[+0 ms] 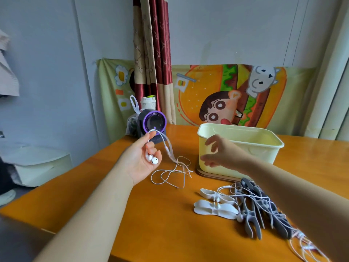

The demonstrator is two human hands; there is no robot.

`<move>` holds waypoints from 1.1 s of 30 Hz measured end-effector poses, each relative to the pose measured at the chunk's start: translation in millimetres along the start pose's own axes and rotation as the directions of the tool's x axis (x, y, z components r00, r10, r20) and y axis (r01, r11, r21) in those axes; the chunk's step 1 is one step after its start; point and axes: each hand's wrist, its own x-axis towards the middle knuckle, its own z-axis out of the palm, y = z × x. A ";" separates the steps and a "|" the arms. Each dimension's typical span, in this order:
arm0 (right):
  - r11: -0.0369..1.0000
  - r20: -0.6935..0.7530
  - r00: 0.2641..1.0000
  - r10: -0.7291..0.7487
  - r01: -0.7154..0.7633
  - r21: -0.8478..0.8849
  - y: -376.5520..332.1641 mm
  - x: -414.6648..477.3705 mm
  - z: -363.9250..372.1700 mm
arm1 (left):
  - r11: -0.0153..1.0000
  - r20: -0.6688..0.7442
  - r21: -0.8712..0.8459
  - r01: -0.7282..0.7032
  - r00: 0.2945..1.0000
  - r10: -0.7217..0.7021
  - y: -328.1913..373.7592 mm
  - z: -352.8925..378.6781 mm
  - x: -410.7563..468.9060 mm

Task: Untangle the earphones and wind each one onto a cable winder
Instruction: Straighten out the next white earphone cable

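My left hand is raised palm up over the orange table and holds a white earphone set; its two earbuds lie in the curled fingers. The cable loops over my forefinger and trails down to loose coils on the table. My right hand hovers in front of the cream tub, fingers spread and holding nothing. Two white cable winders lie at the right. Beside them several grey winders lie in a heap with tangled white earphone cables, partly hidden by my right forearm.
A cream plastic tub stands on a wooden base at the back right. A small fan with a purple ring, a plastic bag and a white cup stand at the table's far left edge. The table drops off at left and front.
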 end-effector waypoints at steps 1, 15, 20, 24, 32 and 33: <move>0.995 0.076 0.996 -0.035 0.043 -0.095 -0.8 -6.4 2.0 | 1.000 -0.020 0.004 0.006 1.000 -0.006 -1.5 1.0 0.4; 0.914 0.269 0.933 -0.237 0.309 -0.265 11.3 -39.0 -1.9 | 0.919 -0.020 0.379 0.114 0.993 -0.114 -43.2 22.4 8.8; 0.934 -0.095 0.961 -0.260 0.276 0.229 6.5 -30.0 -30.7 | 0.761 0.095 0.641 0.098 0.974 -0.205 -64.6 41.5 11.9; 0.920 -0.181 0.943 -0.281 0.318 0.230 7.9 -23.9 -26.1 | 0.671 0.370 0.737 -0.081 0.879 -0.300 -82.4 58.9 16.1; 0.923 -0.323 0.915 -0.241 0.319 0.214 28.8 0.1 -30.6 | 0.638 0.439 0.755 -0.150 0.839 -0.321 -100.4 74.2 37.5; 0.916 -0.297 0.924 -0.242 0.318 0.244 33.6 3.0 -31.7 | 0.691 0.430 0.716 -0.098 0.842 -0.326 -104.4 74.1 42.1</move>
